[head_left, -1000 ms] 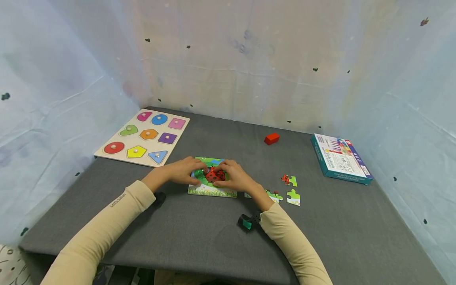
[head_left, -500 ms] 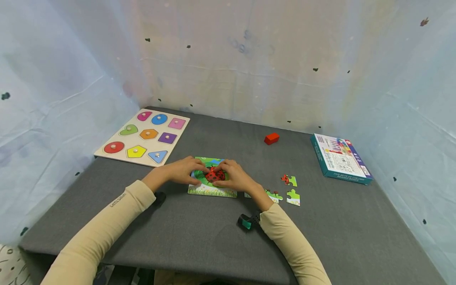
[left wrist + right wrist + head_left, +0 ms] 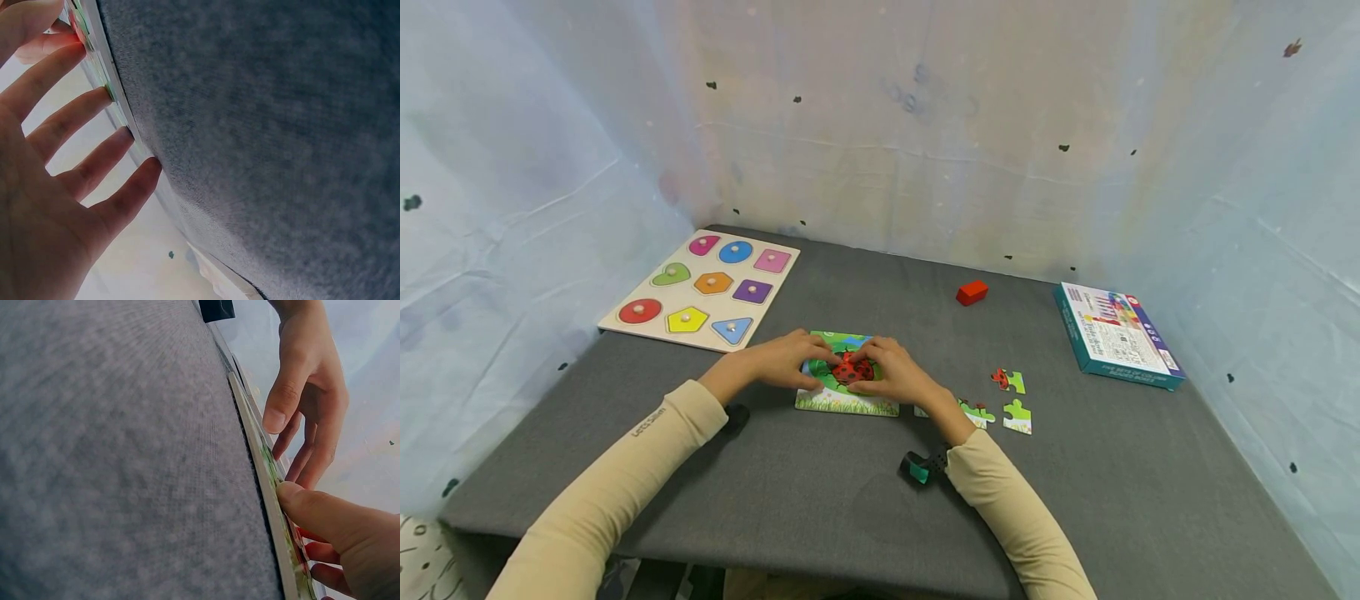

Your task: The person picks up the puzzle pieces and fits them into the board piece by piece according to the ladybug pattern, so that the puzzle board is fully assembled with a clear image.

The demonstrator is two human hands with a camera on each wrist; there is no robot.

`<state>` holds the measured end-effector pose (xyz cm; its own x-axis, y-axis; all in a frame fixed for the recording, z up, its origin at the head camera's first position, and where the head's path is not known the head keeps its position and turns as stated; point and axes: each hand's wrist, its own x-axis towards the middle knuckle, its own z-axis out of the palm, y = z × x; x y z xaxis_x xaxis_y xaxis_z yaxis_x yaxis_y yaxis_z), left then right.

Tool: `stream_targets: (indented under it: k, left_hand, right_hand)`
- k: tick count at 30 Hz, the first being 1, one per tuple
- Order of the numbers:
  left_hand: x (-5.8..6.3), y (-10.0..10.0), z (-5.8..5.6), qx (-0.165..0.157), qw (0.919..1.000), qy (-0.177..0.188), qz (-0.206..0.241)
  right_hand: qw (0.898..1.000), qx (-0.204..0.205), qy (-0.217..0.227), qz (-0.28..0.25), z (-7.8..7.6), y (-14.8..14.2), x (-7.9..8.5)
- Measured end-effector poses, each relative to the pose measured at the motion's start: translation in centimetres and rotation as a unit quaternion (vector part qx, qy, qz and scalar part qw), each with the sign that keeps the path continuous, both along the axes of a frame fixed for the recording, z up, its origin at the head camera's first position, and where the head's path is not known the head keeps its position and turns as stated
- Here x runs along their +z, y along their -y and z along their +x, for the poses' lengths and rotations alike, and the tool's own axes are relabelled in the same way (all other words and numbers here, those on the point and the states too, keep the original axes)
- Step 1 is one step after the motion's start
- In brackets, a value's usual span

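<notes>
Ladybug jigsaw (image 3: 847, 403) flat on tabletop (image 3: 827, 483). Left hand (image 3: 782, 360) at its nine o'clock: fingers widely spread, gripping nothing. Right hand (image 3: 897, 367) at three: thumb and fingers parted, touching jigsaw; no grip evident. Risk: lopsided pressure could pop seams or skid jigsaw; right wrist (image 3: 957, 421), crowding loose puzzle pieces (image 3: 1018, 423) toward four o'clock, could drag them.

Long sleeves both sides, plain beige and close-fitting: left sleeve (image 3: 602, 492) runs in from lower left of frame with small dark lettering (image 3: 648, 422) by the cuff, too small to read; right sleeve (image 3: 1018, 517), lower right, shows wrinkles along the forearm. Right wrist wears a small black device (image 3: 917, 468) with a green patch and a dotted black strap (image 3: 939, 457); a dark, rounded device (image 3: 737, 418) shows at the left cuff. Hands (image 3: 781, 360) bare.
</notes>
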<state>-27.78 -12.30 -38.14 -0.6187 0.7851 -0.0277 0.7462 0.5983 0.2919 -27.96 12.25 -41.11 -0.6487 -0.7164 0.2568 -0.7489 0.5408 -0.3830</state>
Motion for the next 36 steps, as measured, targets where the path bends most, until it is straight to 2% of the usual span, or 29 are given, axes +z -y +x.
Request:
stream_targets:
  k: [16,25,32,36]
  left_hand:
    - [0.12,-0.15,0.07,-0.002,1.0000,-0.008,-0.004]
    - [-0.09,-0.11,0.17,0.009,0.9999,0.005,-0.005]
    - [0.04,-0.52,0.60,0.004,0.9995,0.008,-0.030]
    - [0.03,-0.83,0.67,0.012,0.9990,0.011,-0.042]
  right_hand:
    - [1.000,-0.003,0.002,0.004,0.15,-0.11,-0.02]
    - [1.000,0.003,0.002,-0.004,0.08,-0.01,-0.05]
    - [1.000,0.011,-0.003,-0.010,-0.05,0.06,-0.24]
    - [1.000,0.011,-0.001,-0.009,-0.03,0.05,-0.26]
